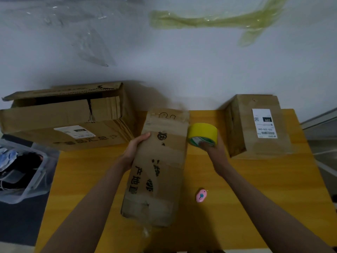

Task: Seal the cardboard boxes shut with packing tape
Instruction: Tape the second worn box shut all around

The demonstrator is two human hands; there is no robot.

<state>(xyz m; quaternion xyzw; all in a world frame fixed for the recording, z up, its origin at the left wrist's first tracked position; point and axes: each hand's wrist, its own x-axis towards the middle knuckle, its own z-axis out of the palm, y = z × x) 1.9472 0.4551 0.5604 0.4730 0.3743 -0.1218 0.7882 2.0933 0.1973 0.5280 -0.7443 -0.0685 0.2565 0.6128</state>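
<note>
Although three cardboard boxes stand on the yellow wooden table (255, 198), none shows a fresh run of the yellow tape, so the sealing appears to be at its start. The large open carton (69, 117) at the far left overhangs the table edge; its top flaps stand apart and a dark gap shows between them, so it is judged unsealed. The middle box (160, 167), long and printed with black characters, lies lengthwise toward the person in the centre of the table; its flaps look closed, with bands of old, dull tape across it, and a scrap of clear film hangs from its near end. The labelled box (259, 126) at the far right stands against the wall, closed, well apart from the others; whether it carries new tape cannot be told. The left hand (135, 150) grips the left edge of the middle box, thumb on top and fingers wrapped beneath and hidden. The right hand (213, 150) holds the yellow tape roll (202, 134) just beside the box's far right corner, fingers curled round the roll from below; no free tape end is visible. A small pink box cutter (201, 195) lies on the table to the right of the middle box, untouched. Judgement: the middle box is in hand first; two further boxes remain.
</note>
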